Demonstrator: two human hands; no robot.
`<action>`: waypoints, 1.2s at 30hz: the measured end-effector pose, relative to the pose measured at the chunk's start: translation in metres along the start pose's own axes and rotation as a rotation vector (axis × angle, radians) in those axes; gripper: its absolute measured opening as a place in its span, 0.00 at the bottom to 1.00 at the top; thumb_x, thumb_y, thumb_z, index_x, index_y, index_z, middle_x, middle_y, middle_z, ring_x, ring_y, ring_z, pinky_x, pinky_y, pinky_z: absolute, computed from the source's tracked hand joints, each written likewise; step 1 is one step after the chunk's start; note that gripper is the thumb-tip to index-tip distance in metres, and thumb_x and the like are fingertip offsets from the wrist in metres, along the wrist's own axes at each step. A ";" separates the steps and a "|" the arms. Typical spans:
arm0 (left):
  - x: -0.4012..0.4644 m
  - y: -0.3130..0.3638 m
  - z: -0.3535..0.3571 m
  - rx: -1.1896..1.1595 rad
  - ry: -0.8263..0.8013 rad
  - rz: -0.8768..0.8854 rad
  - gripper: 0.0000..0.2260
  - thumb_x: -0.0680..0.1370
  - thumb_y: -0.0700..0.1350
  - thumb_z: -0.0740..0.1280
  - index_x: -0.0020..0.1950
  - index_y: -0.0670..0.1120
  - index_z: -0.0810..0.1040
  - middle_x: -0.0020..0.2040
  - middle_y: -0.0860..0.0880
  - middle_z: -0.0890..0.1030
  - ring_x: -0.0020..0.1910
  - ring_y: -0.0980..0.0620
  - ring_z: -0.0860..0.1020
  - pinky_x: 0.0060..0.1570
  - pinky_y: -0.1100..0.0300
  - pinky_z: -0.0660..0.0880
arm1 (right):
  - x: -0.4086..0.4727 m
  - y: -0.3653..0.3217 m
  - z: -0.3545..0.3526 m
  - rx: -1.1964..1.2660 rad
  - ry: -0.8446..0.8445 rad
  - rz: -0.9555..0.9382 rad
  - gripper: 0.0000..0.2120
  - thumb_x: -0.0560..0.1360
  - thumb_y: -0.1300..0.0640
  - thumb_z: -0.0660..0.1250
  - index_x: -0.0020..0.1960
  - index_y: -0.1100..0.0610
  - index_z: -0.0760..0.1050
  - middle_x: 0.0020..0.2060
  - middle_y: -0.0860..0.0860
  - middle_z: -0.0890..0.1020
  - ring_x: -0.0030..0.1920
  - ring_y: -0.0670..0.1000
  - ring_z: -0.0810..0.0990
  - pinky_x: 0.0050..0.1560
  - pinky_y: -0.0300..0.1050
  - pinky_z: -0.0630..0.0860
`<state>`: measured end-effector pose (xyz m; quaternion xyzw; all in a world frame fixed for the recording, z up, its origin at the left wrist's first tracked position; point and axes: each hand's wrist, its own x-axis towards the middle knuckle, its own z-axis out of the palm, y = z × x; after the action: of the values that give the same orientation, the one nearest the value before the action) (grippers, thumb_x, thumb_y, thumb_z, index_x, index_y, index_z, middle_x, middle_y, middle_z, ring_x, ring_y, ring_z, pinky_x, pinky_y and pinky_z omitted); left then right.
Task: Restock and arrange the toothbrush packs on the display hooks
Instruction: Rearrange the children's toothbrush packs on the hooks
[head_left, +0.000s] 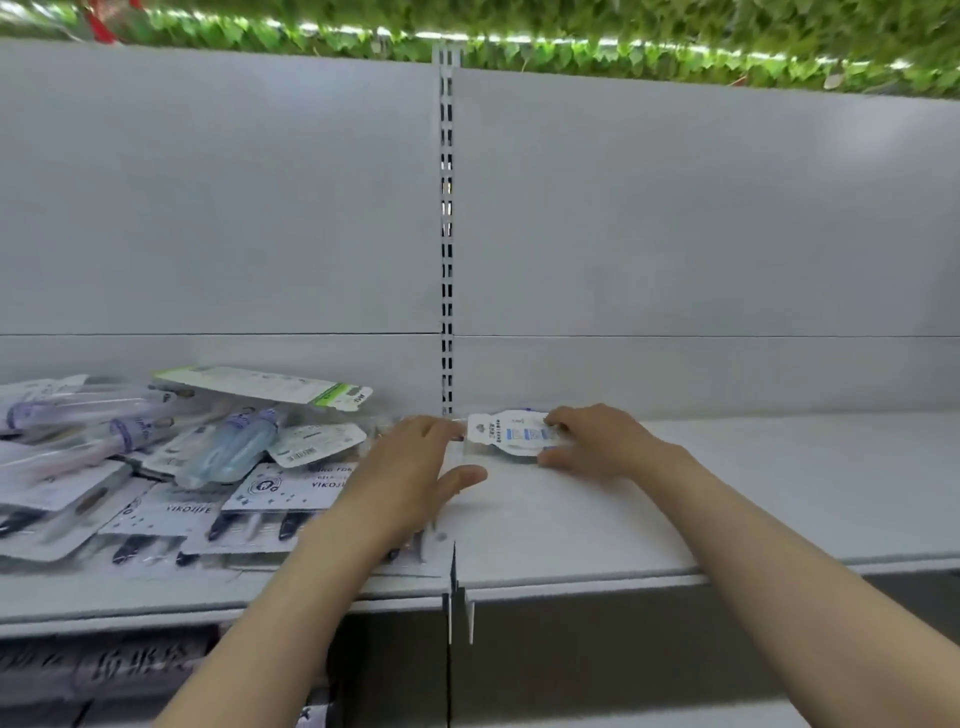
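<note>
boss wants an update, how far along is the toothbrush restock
Nothing looks hung yet: the back panel shows no hooks or packs. In hand: the right hand pinches one small pack on the shelf; the left hand rests beside it. Left: the whole loose pile.

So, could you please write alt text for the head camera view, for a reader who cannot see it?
A person's right hand pinches a small white pack lying on a white shelf, while the left hand rests open beside it. A jumbled pile of toothbrush packs lies to the left.
</note>
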<state>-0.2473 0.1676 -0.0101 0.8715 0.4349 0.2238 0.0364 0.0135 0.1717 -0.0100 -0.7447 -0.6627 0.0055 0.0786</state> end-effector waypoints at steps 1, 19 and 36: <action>0.000 0.004 0.001 0.005 0.006 -0.023 0.25 0.79 0.61 0.62 0.73 0.54 0.67 0.72 0.52 0.69 0.71 0.52 0.65 0.64 0.57 0.64 | 0.003 0.002 -0.001 -0.066 0.037 -0.045 0.19 0.78 0.41 0.63 0.65 0.49 0.74 0.59 0.51 0.81 0.54 0.56 0.78 0.47 0.46 0.71; 0.025 0.028 0.013 -0.720 0.582 -0.311 0.26 0.74 0.48 0.74 0.68 0.52 0.67 0.52 0.59 0.77 0.51 0.58 0.78 0.41 0.64 0.75 | 0.012 -0.046 -0.030 1.232 0.271 -0.298 0.09 0.82 0.55 0.65 0.56 0.57 0.81 0.46 0.53 0.87 0.47 0.50 0.86 0.50 0.44 0.83; 0.023 0.015 0.024 -0.640 0.530 -0.347 0.23 0.74 0.48 0.75 0.63 0.51 0.66 0.48 0.59 0.75 0.49 0.54 0.78 0.46 0.57 0.78 | 0.054 0.016 0.014 0.172 0.170 -0.098 0.14 0.71 0.50 0.74 0.54 0.48 0.77 0.54 0.48 0.75 0.61 0.52 0.71 0.55 0.46 0.72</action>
<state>-0.2144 0.1793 -0.0202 0.6432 0.4778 0.5530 0.2284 0.0339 0.2244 -0.0203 -0.6998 -0.6863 -0.0049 0.1981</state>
